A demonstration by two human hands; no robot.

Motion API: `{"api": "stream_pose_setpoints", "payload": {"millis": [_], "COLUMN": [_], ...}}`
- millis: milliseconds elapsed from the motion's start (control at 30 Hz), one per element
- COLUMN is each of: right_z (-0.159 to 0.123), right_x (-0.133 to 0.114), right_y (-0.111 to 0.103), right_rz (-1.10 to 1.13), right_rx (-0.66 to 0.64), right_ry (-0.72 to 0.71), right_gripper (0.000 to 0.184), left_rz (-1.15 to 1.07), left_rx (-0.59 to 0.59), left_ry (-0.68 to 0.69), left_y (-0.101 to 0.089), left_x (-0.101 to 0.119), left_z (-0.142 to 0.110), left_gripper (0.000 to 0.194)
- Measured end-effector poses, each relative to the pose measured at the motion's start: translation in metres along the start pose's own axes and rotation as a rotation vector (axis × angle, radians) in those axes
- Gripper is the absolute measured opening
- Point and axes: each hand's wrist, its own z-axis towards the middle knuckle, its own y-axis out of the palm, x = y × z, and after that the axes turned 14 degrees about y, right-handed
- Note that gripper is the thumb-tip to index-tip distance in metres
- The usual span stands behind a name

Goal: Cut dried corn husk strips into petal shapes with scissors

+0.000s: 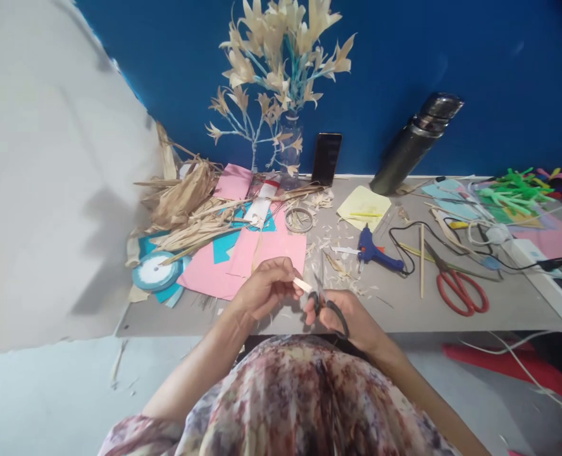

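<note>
Near the table's front edge, my left hand (272, 285) pinches a small pale strip (302, 285), which looks like a piece of dried husk. My right hand (345, 316) grips black-handled scissors (337, 316), fingers in the loops. The scissor blades point away from me and stand parted, just right of the strip's free end; whether they touch it I cannot tell. Below and behind the hands lie pink paper sheets (281, 253) and scattered pale clippings (338, 266).
Dried husks (181, 196) pile up at left beside a blue ribbon roll (155, 271). Husk flowers (281, 69) stand at the back near a phone (327, 158) and a dark flask (414, 145). To the right are a blue glue gun (378, 252), red-handled scissors (461, 291) and a power strip (542, 278).
</note>
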Motion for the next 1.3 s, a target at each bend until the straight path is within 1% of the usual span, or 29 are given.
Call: {"api": "stream_pose_setpoints", "payload": {"millis": [33,100,200,367,600,967,1133,1300], "right_z": [-0.002,-0.005,-0.005,-0.004,-0.003,-0.002,-0.001,-0.001], "right_x": [0.002,0.007,0.014,0.013,0.009,0.016,0.019,0.018], "right_y": [0.000,-0.001,-0.002,-0.002,-0.001,-0.003,-0.003,-0.003], "right_rz": [-0.025,-0.065,-0.103,-0.084,-0.094,-0.068,-0.086,-0.096], "right_rx": [-0.031,-0.054,-0.079,-0.102,-0.107,-0.104,-0.098,-0.095], "right_ry": [0.010,0.030,0.040,0.030,0.061,0.098,0.099,0.104], "right_gripper": [0.052,0.058,0.059,0.052,0.045,0.037,0.037,0.036], "left_rz": [0.010,0.032,0.052,0.060,0.071,0.082,0.097,0.170], "left_rx": [-0.010,-0.014,-0.010,-0.022,-0.023,-0.034,-0.027,-0.039], "left_ry": [-0.005,0.002,0.035,0.040,0.036,0.022,0.025,0.048], "left_y": [-0.002,-0.004,-0.005,-0.005,-0.006,-0.006,-0.006,-0.008], "left_x": [0.002,0.005,0.009,0.011,0.012,0.011,0.012,0.016], "left_z": [0.001,0.004,0.007,0.009,0.008,0.009,0.009,0.008], "left_gripper": [0.010,0.010,0.012,0.014,0.012,0.011,0.011,0.012]}}
